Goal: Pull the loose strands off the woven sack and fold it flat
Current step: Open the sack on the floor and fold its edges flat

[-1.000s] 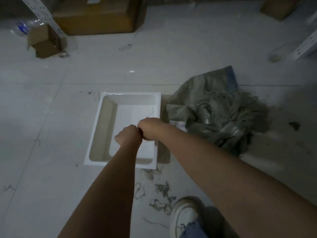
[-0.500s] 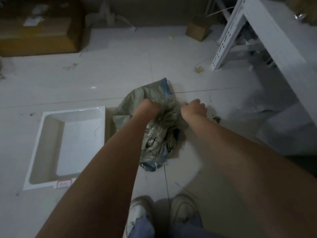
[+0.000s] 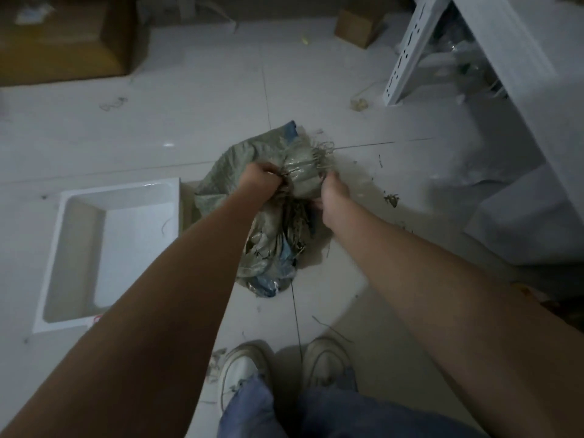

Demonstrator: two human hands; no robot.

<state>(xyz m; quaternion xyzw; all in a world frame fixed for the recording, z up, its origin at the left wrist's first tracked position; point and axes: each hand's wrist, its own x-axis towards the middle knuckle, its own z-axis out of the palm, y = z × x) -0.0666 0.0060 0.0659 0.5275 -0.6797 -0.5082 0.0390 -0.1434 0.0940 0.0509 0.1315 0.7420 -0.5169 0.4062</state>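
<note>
Floor (image 3: pixel 205 99): pale tile, dim light, grit and stray fibres scattered about; rack (image 3: pixel 410 55) of white perforated steel stands far right, well apart from the work; tray (image 3: pixel 63 248), white and shallow, lies on the floor to my left, just beside the sack, with what looks like a strand or two already in it; sack (image 3: pixel 268 248) is bunched in front of my shoes (image 3: pixel 243 368), its lower end slumped on the tile, its upper part lifted in my grip, crumpled and far from flat; left hand (image 3: pixel 257 180) is closed in a fist on a fold of weave at the top; right hand (image 3: pixel 331 192) is curled round the other side of the same bundle, fingers mostly hidden behind the cloth, so I judge it clamped on the sack but cannot see each fingertip; strands (image 3: pixel 320 154) fray out in a tuft between and beyond the two hands, with more hanging down the middle of the sack. Judgement: stripping is only partly done, folding not begun. For this step, left should anchor the weave close to the frayed edge so the cloth does not travel; right should let go of the bulk and pinch only loose fibres, near their roots; pull along the edge, not across it, or sound weave may unravel; small bunches at a time, dropped in the tray; the poor light hides fine threads, so check the edge by feel.
</note>
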